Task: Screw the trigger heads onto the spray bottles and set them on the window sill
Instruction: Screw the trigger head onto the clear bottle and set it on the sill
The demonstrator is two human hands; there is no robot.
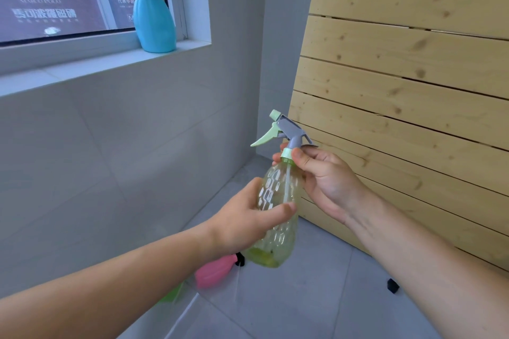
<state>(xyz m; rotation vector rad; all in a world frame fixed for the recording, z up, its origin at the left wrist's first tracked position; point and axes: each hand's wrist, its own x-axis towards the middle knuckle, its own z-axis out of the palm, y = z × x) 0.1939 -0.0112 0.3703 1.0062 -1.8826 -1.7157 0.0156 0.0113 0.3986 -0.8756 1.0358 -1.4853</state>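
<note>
A clear yellow-green spray bottle (278, 201) is held upright in mid-air. My left hand (248, 217) wraps around its body. My right hand (327, 176) pinches the pale green collar under the grey and mint trigger head (286, 129), which sits on the bottle's neck. A blue spray bottle (154, 16) with its trigger head on stands on the white window sill (82, 69) at the upper left. On the floor below my left forearm lies a pink bottle (214, 272), partly hidden, with a green object (172, 294) beside it.
A slatted wooden panel (413, 77) leans along the right side. Grey tiled wall (110, 159) runs below the sill, grey tiled floor (316, 297) beneath. A small black piece (392, 285) lies on the floor by the panel.
</note>
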